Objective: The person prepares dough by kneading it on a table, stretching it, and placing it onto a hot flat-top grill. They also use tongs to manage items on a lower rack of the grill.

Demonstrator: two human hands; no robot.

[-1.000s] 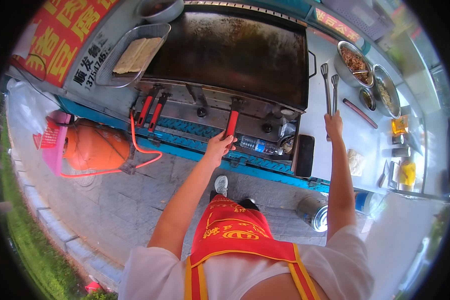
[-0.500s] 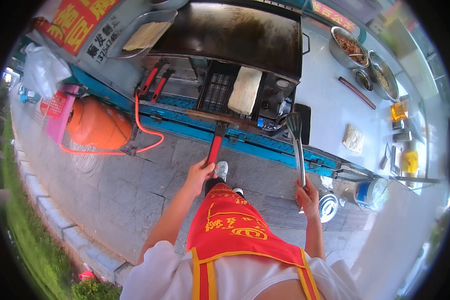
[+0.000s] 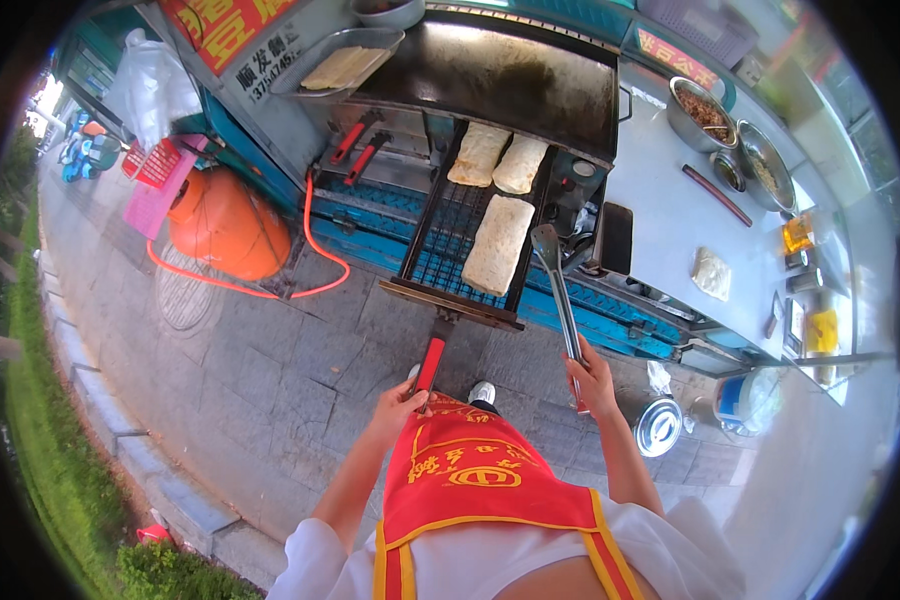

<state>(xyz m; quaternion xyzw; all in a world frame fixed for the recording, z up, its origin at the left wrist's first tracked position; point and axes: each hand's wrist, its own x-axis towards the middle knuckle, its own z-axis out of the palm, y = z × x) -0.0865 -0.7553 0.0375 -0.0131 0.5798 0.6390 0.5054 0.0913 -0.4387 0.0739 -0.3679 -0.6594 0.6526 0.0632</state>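
Note:
My left hand [image 3: 402, 408] is closed round the red handle [image 3: 430, 365] of a pull-out wire grill rack [image 3: 440, 240], which juts out from under the griddle. Three pale, lightly browned flatbreads lie on it: a near flatbread [image 3: 498, 245], a far left flatbread [image 3: 479, 155] and a far right flatbread [image 3: 520, 164]. In my right hand [image 3: 592, 382] is a pair of metal tongs [image 3: 564, 312] with dark tips. The tips point away from me, just right of the near flatbread and apart from it.
Behind the rack is a flat griddle [image 3: 510, 85]. Two more red handles [image 3: 358, 148] stick out left of it. An orange gas cylinder [image 3: 232, 225] with a hose stands left. On the right counter are a bowl of filling [image 3: 695, 105], a rolling pin [image 3: 718, 196] and dough [image 3: 711, 274].
My left hand has pulled the rack out toward me, bringing all three flatbreads into view where only one showed. The tongs have shifted slightly left and nearer to me.

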